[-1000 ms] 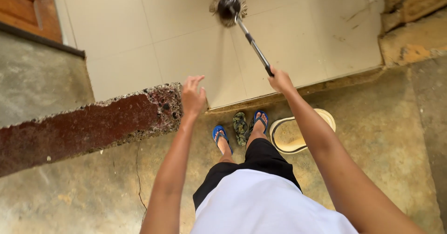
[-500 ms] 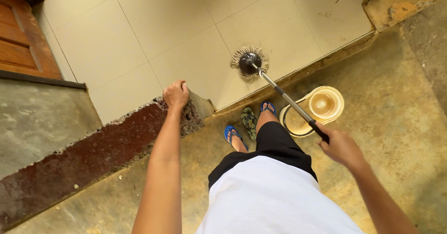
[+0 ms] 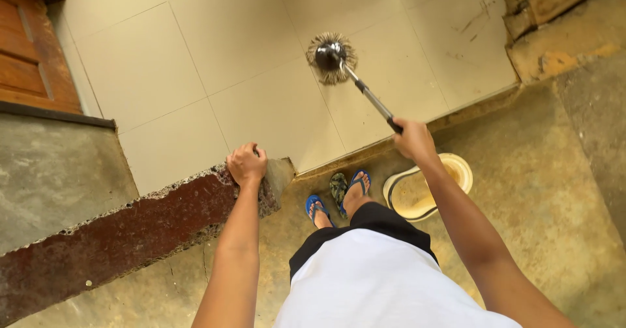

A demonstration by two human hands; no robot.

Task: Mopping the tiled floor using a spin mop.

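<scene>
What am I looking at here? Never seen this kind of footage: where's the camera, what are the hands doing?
There is no machine: one camera sits on a person's head, looking down past their white shirt. The right hand grips a mop handle; the round mop head rests on the pale tiled floor. The left hand rests on the broken end of a low reddish wall. A cream mop bucket stands on the concrete beside the person's blue sandals.
</scene>
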